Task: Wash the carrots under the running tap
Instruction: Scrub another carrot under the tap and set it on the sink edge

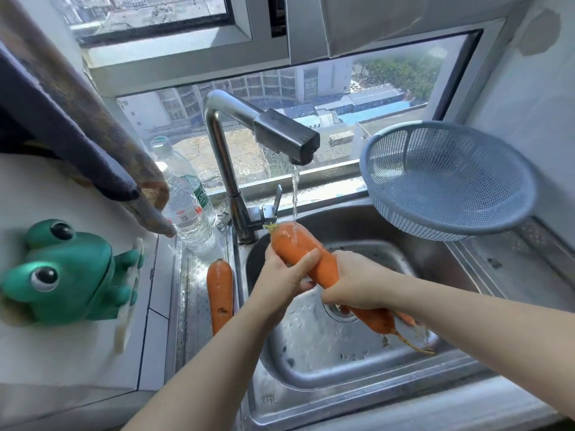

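Note:
A thick orange carrot (295, 244) lies slanted over the steel sink (311, 396), its leafy top under the water stream (294, 194) from the tap (280, 132). My left hand (284, 275) grips its upper part, thumb across the top. My right hand (354, 283) grips its middle; the thin root tip (381, 323) sticks out below that hand. A second carrot (220, 290) lies on the counter strip left of the basin. Part of another carrot (406, 318) shows behind the root tip, low in the basin.
A blue mesh colander (448, 178) sits tilted at the sink's back right corner. Two plastic water bottles (186, 209) stand left of the tap. A green frog-shaped holder (62, 272) hangs on the left wall, with cloths (77, 129) above it.

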Motion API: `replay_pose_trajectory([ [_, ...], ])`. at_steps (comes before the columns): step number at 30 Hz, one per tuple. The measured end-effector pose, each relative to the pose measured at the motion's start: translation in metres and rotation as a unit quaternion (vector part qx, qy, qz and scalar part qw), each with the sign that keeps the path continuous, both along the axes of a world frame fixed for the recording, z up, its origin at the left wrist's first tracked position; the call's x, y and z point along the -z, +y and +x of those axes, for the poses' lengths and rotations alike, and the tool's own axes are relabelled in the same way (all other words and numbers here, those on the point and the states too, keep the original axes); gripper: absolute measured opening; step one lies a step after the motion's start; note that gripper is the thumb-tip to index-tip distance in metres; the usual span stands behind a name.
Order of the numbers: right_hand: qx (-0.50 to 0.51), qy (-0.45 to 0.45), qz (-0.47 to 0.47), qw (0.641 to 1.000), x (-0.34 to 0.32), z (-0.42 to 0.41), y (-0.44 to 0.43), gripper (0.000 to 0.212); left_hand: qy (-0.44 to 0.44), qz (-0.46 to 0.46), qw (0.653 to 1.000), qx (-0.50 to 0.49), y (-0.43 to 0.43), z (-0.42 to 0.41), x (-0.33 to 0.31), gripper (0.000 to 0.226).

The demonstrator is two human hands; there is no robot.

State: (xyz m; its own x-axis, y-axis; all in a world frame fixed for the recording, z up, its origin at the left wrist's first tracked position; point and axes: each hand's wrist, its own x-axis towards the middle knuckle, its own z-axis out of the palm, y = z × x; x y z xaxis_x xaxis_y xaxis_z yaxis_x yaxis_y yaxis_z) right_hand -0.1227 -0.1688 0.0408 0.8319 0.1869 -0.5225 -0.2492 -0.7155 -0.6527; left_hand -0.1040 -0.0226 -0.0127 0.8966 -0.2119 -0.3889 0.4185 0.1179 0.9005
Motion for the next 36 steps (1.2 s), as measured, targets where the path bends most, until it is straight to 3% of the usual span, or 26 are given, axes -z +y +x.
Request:
replay_pose_trajectory([
  [5,0.006,0.012,0.024,1.0,-0.005,0.001,0.008,0.018,-0.054,0.103,0.988,-0.105,-0.008,0.008,-0.005,0.062],
  [7,0.005,0.026,0.036,0.999,-0.003,0.001,0.008,0.021,-0.053,0.094,0.989,-0.103,-0.005,0.005,-0.006,0.05],
  [10,0.008,0.039,0.053,0.998,0.001,0.0,0.004,0.015,-0.018,0.052,0.998,-0.029,0.001,-0.002,-0.005,0.062],
  [14,0.016,0.053,0.071,0.996,0.006,-0.002,0.0,0.01,-0.064,0.087,0.993,0.05,0.008,-0.007,0.002,0.095],
  [17,0.027,0.041,0.068,0.996,0.007,-0.004,0.002,0.016,-0.103,0.151,0.983,0.002,0.004,-0.005,0.001,0.094],
  [21,0.012,0.035,0.045,0.998,0.002,-0.008,0.003,0.024,-0.086,0.199,0.972,-0.089,-0.004,0.002,0.001,0.079],
  [25,0.001,0.032,0.03,0.999,0.006,-0.011,-0.002,0.035,-0.012,0.137,0.983,-0.126,-0.014,0.01,-0.005,0.052],
  [27,0.009,0.048,0.042,0.998,0.006,-0.012,-0.006,0.034,0.063,0.075,0.986,-0.133,-0.018,0.014,-0.009,0.051],
  [33,0.029,0.122,0.116,0.985,0.006,-0.014,-0.026,0.02,0.094,-0.049,0.994,0.022,0.0,0.01,-0.01,0.05],
  [36,0.014,0.142,0.128,0.981,0.01,-0.013,-0.026,0.02,0.092,-0.088,0.991,0.053,0.009,0.006,-0.01,0.045],
])
